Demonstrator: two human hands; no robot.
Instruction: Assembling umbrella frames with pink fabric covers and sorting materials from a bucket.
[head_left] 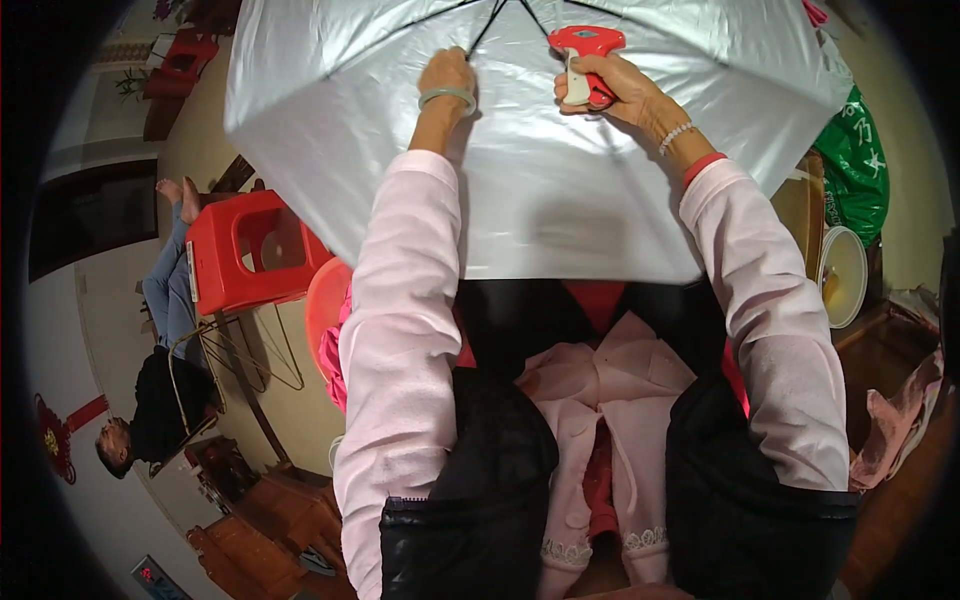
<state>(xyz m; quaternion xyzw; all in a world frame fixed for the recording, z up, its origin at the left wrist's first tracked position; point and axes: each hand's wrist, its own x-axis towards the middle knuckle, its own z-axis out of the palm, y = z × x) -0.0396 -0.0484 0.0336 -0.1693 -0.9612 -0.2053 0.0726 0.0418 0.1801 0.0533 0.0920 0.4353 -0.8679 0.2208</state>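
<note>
An open umbrella [560,200] with a silvery inner face and thin black ribs spreads across my lap and away from me. My left hand [447,75], with a pale bangle at the wrist, is closed at one black rib [483,35] of it; the fingertips are partly hidden. To the right, my right hand [625,88] grips a red tagging gun [590,42] with a white trigger. Its nose points left, above the silver fabric and apart from my left hand.
A red plastic stool [235,245] and a red basin [325,300] with pink cloth stand at the left. Farther left, a person [165,400] sits with bare feet raised onto the stool. On the right are a green bag [858,165] and a white bucket [845,277].
</note>
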